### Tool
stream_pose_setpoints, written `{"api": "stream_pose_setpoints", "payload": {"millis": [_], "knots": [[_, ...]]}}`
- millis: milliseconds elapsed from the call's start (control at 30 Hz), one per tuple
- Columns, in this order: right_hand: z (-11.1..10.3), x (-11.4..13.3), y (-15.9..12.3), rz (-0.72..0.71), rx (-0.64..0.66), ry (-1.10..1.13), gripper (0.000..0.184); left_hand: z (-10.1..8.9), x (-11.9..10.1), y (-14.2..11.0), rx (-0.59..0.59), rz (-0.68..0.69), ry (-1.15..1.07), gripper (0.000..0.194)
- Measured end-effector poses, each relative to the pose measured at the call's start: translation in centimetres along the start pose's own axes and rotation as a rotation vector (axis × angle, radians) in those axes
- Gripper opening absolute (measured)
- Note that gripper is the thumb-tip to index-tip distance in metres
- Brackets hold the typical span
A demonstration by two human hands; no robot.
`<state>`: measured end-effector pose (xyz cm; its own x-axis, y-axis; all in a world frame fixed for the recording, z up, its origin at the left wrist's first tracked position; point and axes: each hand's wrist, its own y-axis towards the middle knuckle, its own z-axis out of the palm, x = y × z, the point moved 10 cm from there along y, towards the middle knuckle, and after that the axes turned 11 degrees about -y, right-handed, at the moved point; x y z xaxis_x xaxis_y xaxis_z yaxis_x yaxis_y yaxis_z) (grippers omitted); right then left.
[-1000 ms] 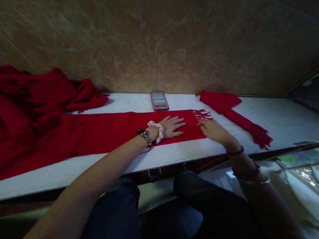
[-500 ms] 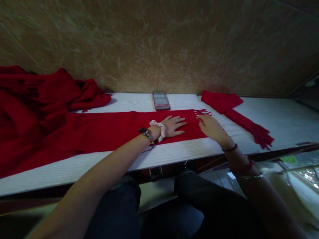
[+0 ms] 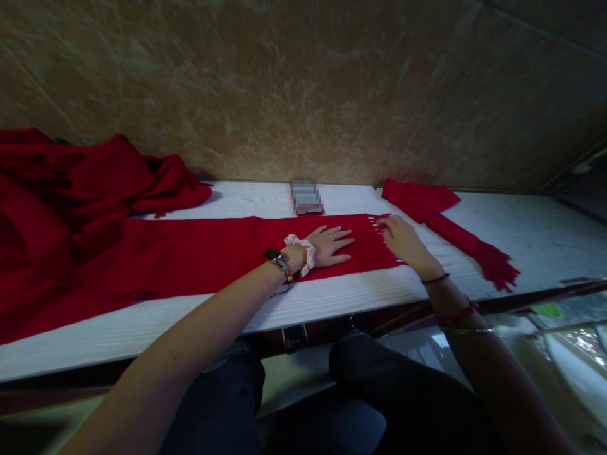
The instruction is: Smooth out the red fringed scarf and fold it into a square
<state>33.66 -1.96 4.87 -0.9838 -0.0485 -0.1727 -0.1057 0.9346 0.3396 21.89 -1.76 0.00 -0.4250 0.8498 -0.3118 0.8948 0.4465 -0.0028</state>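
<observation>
Step in hand, as judged: straightening the fringe end of a red scarf laid out along the bench. The scarf lies lengthwise, mostly flat, its fringe toward the right. Its left end runs into a heap of red cloth; cannot tell where one stops and the other begins.

Left hand: open, palm down, fingers spread, resting flat on the scarf a little short of the fringe. It grips nothing and seems to pin the cloth.

Right hand: over the fringe, fingers bent and pointing toward the far corner. It covers the middle strands; some show beyond the fingertips, a few at the near corner. Whether it pinches any strands or only touches them, cannot tell.

Next move, as judged: calls for steady light pressure from the left palm while the right fingers comb or lay the strands outward. Too hard a pull could skew the edge or drag the cloth into creases.

Nearby: a phone, display pixelated, sits just beyond the scarf's far edge. A second scarf, folded over at an angle, lies to the right, its tassels near the bench's front edge.
</observation>
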Motion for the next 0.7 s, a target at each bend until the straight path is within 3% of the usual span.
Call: {"api": "stream_pose_setpoints", "payload": {"millis": [100, 267, 367, 533, 633, 700], "knots": [[1.6, 0.9, 0.2, -0.017, 0.072, 0.019, 0.038, -0.1, -0.1, -0.1, 0.011, -0.01, -0.003, 0.055], [2.8, -4.7, -1.3, 0.191, 0.138, -0.123, 0.038, 0.0, 0.1, -0.1, -0.002, -0.024, -0.002, 0.056], [1.6, -5.8, -1.2, 0.195, 0.11, -0.114, 0.042, -0.2, 0.4, -0.1, -0.037, -0.043, 0.013, 0.058], [-0.8, -1.5, 1.5, 0.054, -0.02, 0.021, 0.04, -0.2, 0.5, -0.2, -0.045, -0.045, 0.022, 0.059], [1.2, 0.6, 3.0, -0.001, 0.119, 0.0, 0.039, -0.2, 0.5, -0.2, -0.039, -0.043, 0.02, 0.059], [2.8, -0.1, 3.2, 0.034, 0.203, -0.051, 0.037, -0.1, 0.5, -0.2, -0.032, -0.046, 0.012, 0.058]]}}
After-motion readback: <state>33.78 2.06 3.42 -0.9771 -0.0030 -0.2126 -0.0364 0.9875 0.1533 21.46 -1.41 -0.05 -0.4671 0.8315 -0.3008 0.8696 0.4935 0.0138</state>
